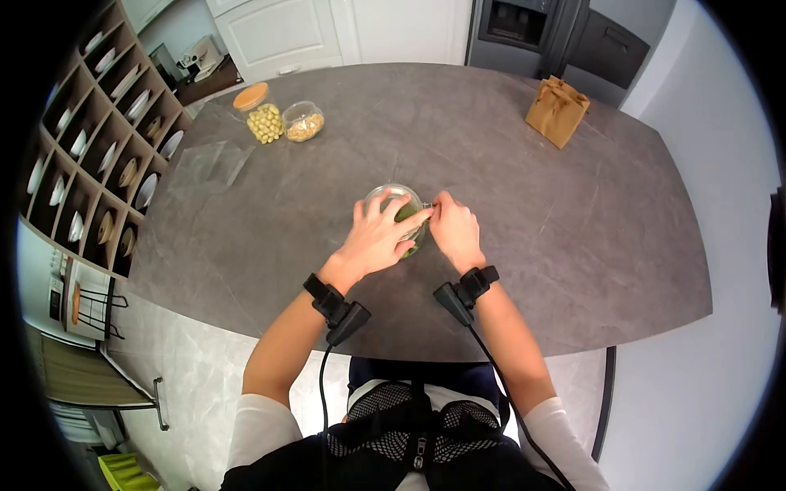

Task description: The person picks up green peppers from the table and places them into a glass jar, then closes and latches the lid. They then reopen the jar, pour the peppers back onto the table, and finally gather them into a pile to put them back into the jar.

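Observation:
A round glass jar (405, 211) with a clear lid and something green inside stands near the middle of the table. My left hand (375, 236) lies over its top, fingers spread across the lid and gripping it, so much of the jar is covered. At the jar's right side, my right hand (456, 231) is closed, with thumb and forefinger pinched at the small wire clasp (427, 206) on the rim. The left forefinger reaches close to that clasp too. Which contents are in the jar, I cannot make out.
On the grey table (557, 270), a jar of pale yellow balls (264, 123) with an orange-brown lid stands beside a small jar of nuts or flakes (304, 124). A clear plastic box (209, 168) lies at the left, a brown paper bag (557, 113) at the far right. Cables hang from both wrist straps.

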`<move>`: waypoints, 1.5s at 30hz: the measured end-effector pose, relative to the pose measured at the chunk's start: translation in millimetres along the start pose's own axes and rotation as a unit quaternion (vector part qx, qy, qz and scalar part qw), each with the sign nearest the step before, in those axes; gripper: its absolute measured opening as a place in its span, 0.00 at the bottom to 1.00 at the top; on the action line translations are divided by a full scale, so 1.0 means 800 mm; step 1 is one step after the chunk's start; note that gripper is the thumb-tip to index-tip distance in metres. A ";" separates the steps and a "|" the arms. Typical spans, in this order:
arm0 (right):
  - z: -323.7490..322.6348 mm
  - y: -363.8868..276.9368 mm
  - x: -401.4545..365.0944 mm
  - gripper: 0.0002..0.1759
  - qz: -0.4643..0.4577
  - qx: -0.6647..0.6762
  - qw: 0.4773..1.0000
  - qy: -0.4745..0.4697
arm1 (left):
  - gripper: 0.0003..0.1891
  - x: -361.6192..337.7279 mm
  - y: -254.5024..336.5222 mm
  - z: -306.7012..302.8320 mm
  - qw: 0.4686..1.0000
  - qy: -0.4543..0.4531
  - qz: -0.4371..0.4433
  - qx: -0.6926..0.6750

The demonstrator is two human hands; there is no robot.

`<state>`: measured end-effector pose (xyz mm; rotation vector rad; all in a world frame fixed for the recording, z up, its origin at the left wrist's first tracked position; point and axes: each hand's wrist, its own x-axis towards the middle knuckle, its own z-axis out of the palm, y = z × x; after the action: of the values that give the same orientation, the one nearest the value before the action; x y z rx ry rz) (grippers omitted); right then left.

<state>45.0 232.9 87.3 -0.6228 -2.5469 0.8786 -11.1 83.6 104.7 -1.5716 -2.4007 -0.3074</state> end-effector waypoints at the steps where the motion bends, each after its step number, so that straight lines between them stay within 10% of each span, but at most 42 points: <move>1: 0.001 0.007 0.004 0.11 0.001 0.003 1.000 -0.012 | 0.32 0.000 0.000 0.001 1.000 -0.003 0.002 0.003; 9: -0.029 -0.014 0.030 0.24 0.053 -0.188 0.958 -0.210 | 0.32 0.003 -0.001 0.002 1.000 -0.016 0.009 0.009; 13: -0.018 0.021 0.057 0.30 0.084 -0.037 0.942 -0.323 | 0.31 0.008 -0.009 -0.004 0.999 -0.039 0.014 -0.020; 28: 0.062 0.069 0.022 0.36 0.095 0.368 0.898 -0.223 | 0.34 0.027 -0.004 -0.004 0.998 -0.061 -0.017 -0.017; 32: 0.085 0.059 0.015 0.17 -0.083 0.070 0.979 0.172 | 0.34 0.029 -0.006 0.001 0.999 -0.039 -0.010 -0.001; 41: 0.084 0.081 0.019 0.12 -0.046 0.127 0.990 0.040 | 0.37 0.031 -0.004 0.003 0.999 -0.051 -0.008 -0.002; 45: 0.036 0.102 0.024 0.13 0.050 0.563 0.823 -0.059 | 0.38 0.029 -0.010 -0.009 0.995 -0.100 -0.016 -0.026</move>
<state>38.4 286.9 16.7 -0.2862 -1.5810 2.1941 -26.4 98.6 119.0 -1.6600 -2.5891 -0.2313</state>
